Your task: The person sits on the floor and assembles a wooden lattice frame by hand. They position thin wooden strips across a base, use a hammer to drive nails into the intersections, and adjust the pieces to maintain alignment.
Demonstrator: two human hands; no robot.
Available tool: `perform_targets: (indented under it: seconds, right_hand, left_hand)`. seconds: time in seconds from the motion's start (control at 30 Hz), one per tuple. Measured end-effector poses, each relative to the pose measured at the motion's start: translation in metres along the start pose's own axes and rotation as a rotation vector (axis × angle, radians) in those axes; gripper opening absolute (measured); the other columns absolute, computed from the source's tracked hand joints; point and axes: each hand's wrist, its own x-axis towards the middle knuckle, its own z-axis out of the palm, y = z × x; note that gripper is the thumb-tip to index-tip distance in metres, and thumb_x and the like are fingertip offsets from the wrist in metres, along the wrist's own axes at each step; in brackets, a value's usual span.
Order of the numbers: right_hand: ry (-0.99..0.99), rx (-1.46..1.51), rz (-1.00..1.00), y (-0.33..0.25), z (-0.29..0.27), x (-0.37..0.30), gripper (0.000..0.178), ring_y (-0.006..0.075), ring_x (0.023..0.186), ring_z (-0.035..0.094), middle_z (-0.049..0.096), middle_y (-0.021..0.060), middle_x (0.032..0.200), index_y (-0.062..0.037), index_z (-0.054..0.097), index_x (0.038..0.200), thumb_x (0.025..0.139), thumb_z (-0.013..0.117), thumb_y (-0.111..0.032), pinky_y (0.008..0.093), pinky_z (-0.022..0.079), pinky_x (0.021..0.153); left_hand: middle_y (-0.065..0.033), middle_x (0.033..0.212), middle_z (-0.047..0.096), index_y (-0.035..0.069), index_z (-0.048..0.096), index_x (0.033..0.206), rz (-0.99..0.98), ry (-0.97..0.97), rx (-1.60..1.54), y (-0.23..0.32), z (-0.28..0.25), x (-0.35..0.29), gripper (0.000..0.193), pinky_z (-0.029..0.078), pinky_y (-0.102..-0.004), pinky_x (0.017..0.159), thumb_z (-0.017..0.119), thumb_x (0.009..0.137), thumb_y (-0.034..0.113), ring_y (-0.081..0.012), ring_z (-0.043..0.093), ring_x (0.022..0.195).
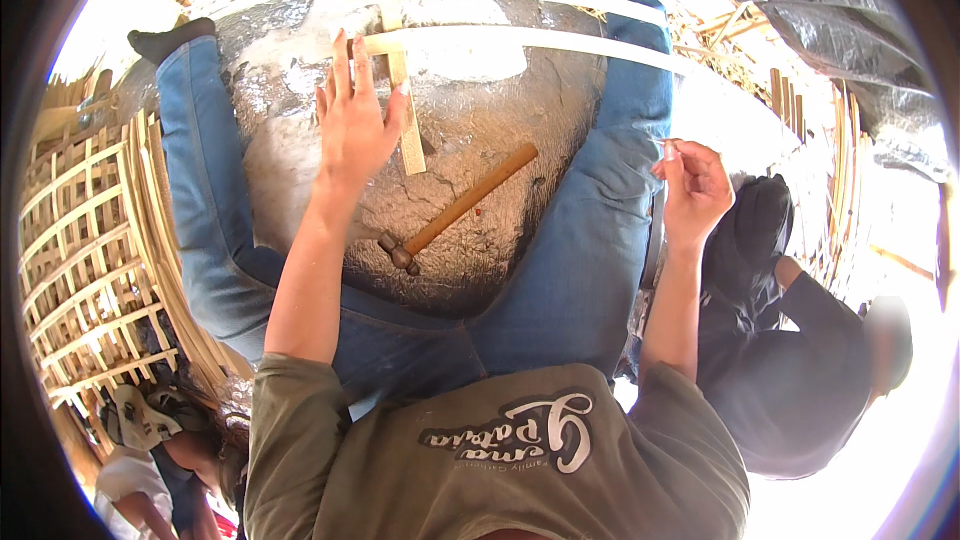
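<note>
My left hand (358, 125) lies with its fingers stretched out and thumb apart, beside the crossing of pale bamboo strips. A short upright strip (407, 110) runs down from a long horizontal strip (560, 37). Whether my fingertips press on the strips, I cannot tell. Above my right thigh, my right hand (695, 190) pinches thumb and finger together; a tiny thin thing seems to poke out, too small to name. Between my legs lies a hammer (465, 205) with a wooden handle, its metal head toward me, with neither hand on it.
A worn, grey ground surface (470, 150) lies between my jeans-clad legs. Woven bamboo panels (85, 250) lean at the left. A person in dark clothes (790, 370) sits close at my right, another person (145, 490) at lower left. Dark sheeting (840, 20) hangs at upper right.
</note>
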Motion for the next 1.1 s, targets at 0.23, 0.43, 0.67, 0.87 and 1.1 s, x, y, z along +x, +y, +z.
perform_targets:
  seconds: [0.23,0.43,0.67,0.87,1.1]
  right_hand:
    - [-0.1,0.111,0.032,0.015,0.034,0.0,0.008,0.0154,0.091,0.069,0.073,0.012,0.104,0.0004,0.066,0.099,0.093,0.068,0.005,0.027,0.057,0.075]
    - [-0.267,-0.228,-0.169,0.022,0.069,0.061,0.007,0.0231,0.105,0.069,0.074,0.01,0.113,-0.0061,0.069,0.094,0.089,0.074,-0.004,0.0344,0.054,0.088]
    - [-0.482,-0.325,-0.405,0.044,0.129,0.111,0.012,0.0298,0.127,0.059,0.07,0.0091,0.126,-0.0096,0.07,0.09,0.083,0.08,-0.012,0.0428,0.044,0.108]
    - [-0.642,-0.34,-0.305,0.047,0.131,0.111,0.012,0.0274,0.129,0.059,0.068,0.0115,0.13,-0.0065,0.067,0.091,0.085,0.076,-0.003,0.0401,0.043,0.11]
    - [-0.668,-0.408,-0.306,0.061,0.127,0.113,0.013,0.0254,0.125,0.063,0.069,0.0118,0.128,-0.006,0.068,0.092,0.084,0.077,-0.002,0.0361,0.048,0.106]
  left_hand:
    - [-0.0259,0.163,0.021,-0.004,0.028,0.155,-0.013,-0.005,0.01,0.0,-0.003,0.0,0.077,0.03,-0.0685,0.113,0.058,0.097,0.037,-0.0487,0.038,0.142]
    - [-0.0281,0.163,0.02,-0.006,0.028,0.154,0.005,0.015,0.011,0.0,-0.002,-0.001,0.079,0.032,-0.0705,0.11,0.059,0.097,0.038,-0.0519,0.04,0.138]
    - [-0.0368,0.161,0.011,0.0,0.028,0.158,-0.035,0.07,-0.014,0.001,-0.001,-0.004,0.08,0.031,-0.0711,0.11,0.063,0.096,0.039,-0.0538,0.038,0.138]
    - [-0.0376,0.161,0.009,0.007,0.023,0.161,-0.093,-0.022,-0.006,0.004,-0.003,-0.003,0.082,0.028,-0.0717,0.111,0.059,0.098,0.046,-0.0542,0.037,0.139]
    - [-0.0334,0.164,0.011,0.012,0.016,0.163,-0.146,-0.064,-0.018,0.004,-0.004,-0.005,0.085,0.024,-0.0689,0.115,0.062,0.097,0.04,-0.0507,0.033,0.144]
